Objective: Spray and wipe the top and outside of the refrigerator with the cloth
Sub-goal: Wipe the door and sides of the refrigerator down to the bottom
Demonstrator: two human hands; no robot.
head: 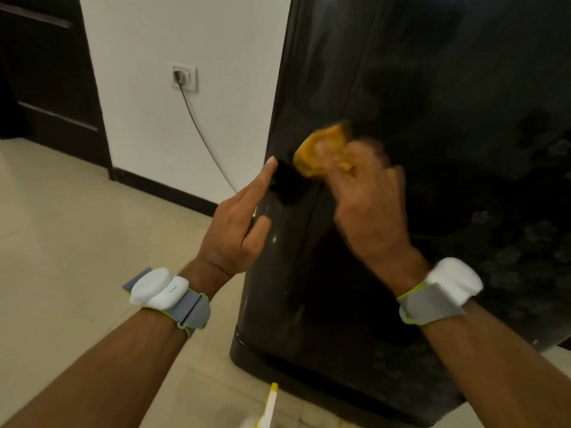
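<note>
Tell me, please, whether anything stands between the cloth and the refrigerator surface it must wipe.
Nothing visible does. The cloth, gripped by the right hand, looks pressed on the refrigerator, though blurred. The left hand lies flat on the corner left of it, not in between.

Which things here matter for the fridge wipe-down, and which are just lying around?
Job: refrigerator, cloth gripped in right hand, left hand on the refrigerator's edge, spray bottle at bottom.
Lying about: wall socket, cable, dark door.
</note>
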